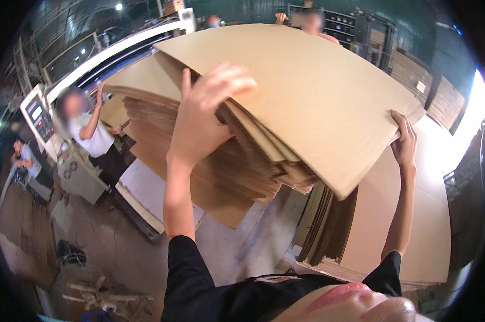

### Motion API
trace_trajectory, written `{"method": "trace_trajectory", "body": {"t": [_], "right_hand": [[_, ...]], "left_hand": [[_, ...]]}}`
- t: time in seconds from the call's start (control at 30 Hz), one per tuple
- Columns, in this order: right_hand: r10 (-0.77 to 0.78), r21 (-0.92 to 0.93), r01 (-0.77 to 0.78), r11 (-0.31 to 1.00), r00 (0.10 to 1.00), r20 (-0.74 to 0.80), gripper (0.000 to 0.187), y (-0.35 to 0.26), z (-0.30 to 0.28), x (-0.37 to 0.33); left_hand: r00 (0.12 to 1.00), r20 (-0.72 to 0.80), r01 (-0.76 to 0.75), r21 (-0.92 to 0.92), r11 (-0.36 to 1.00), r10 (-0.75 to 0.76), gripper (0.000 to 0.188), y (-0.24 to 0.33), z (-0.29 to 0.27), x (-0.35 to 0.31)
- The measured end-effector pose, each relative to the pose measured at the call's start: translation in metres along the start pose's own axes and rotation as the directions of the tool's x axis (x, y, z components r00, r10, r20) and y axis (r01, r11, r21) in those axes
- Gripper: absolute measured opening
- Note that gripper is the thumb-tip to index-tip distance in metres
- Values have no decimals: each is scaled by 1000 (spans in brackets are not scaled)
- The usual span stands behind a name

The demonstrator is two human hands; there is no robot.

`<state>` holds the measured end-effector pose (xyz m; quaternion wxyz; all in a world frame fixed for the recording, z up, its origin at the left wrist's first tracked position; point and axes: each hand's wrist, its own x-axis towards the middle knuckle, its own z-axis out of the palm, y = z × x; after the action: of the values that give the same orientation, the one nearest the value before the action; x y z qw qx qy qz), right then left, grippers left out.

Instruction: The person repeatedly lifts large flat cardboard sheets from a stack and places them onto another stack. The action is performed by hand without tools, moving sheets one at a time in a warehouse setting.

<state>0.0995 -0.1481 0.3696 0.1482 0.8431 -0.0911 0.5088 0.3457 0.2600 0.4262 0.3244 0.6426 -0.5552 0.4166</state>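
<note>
Cardboard sheets (317,91): large flat bundle, raised at chest height above stacked cardboard (414,225) at right. Left hand (202,115) clamped over near-left edge, fingers on top, thumb beneath. Right hand (404,140) closed on right corner, gripping edge. Lower sheets fanned and slipping at front. Advisable: grip kept firm on both edges, bundle held level, loose sheets squared. Co-worker in white shirt (95,137) beside machine (38,118), well apart

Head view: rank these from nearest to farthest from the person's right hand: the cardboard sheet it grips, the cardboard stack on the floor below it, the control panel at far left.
From the right hand:
1. Cardboard sheet, touching, its right edge gripped.
2. Cardboard stack, just below, lower right.
3. Control panel, far left, beside the other workers.
</note>
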Motion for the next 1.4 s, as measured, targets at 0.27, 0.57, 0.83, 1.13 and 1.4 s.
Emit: {"method": "trace_trajectory", "body": {"t": [0.27, 0.57, 0.83, 1.13, 1.4], "right_hand": [[-572, -62, 573, 818, 820, 34, 48, -137, -4, 68], [-721, -162, 737, 656, 676, 154, 54, -344, 5, 150], [-237, 107, 211, 972, 875, 422, 95, -285, -56, 75], [200, -224, -131, 966, 925, 322, 71, -19, -34, -24], [143, -260, -36, 965, 902, 407, 68, -51, -52, 10]], "left_hand": [[637, 56, 763, 95, 639, -769, 71, -102, 83, -158], [836, -54, 530, -184, 828, -547, 72, -115, 100, -144], [848, -314, 356, -257, 898, -426, 107, -96, -6, -172], [807, -388, 312, -362, 879, -446, 112, -84, 59, -135], [791, -356, 320, -450, 833, -497, 128, -84, 73, -134]]}}
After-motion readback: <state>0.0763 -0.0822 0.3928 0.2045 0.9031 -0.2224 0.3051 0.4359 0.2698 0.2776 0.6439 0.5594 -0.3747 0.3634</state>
